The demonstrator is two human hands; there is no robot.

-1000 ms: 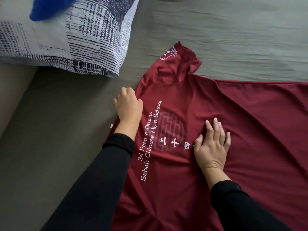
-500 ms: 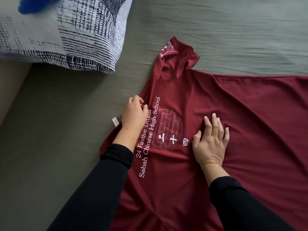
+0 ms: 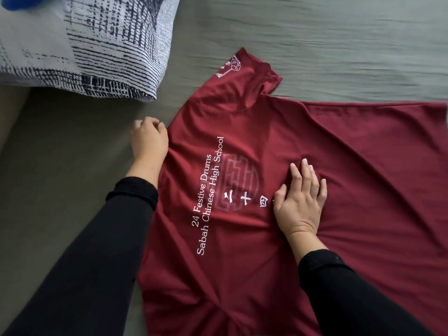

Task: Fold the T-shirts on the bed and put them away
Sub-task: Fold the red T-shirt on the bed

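Observation:
A maroon T-shirt (image 3: pixel 278 122) with white lettering lies spread on the bed, one short sleeve (image 3: pixel 244 69) pointing to the far side. My left hand (image 3: pixel 149 141) is at the shirt's left edge with its fingers curled and blurred. It seems to pinch the fabric there, and creases run from it across the print. My right hand (image 3: pixel 301 197) lies flat on the middle of the shirt, fingers spread, pressing just right of the printed characters. Black sleeves cover both arms.
A white pillow with dark blue line patterns (image 3: pixel 80 44) sits at the far left, with something blue (image 3: pixel 17 2) on top at the frame's corner. Grey-green bedsheet (image 3: pixel 339 44) stretches behind and left of the shirt. The bed's left edge (image 3: pixel 9 122) is visible.
My left hand has slid from on the lettering out to the shirt's left edge, and the small white tag there no longer shows. My right hand has stayed flat in place.

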